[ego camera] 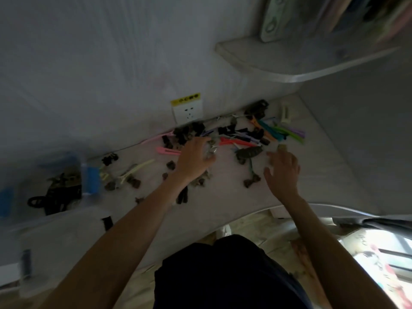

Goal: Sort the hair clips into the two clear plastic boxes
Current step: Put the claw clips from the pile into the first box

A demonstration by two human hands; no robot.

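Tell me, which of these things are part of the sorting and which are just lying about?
Part of the job:
hair clips
clear box with blue latches
second clear box
left hand
right hand

Just lying about:
wall socket
shelf

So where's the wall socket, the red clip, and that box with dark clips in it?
Wall socket (188,112), head view: middle of its white faceplate.
Red clip (234,142), head view: along its long body.
Clear plastic box (90,178), head view: its blue latch on the near wall.

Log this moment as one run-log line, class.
left hand: gripping small clips in the scattered hair-clip pile | right hand: open, hovering | clear plastic box with blue latches: holds dark clips
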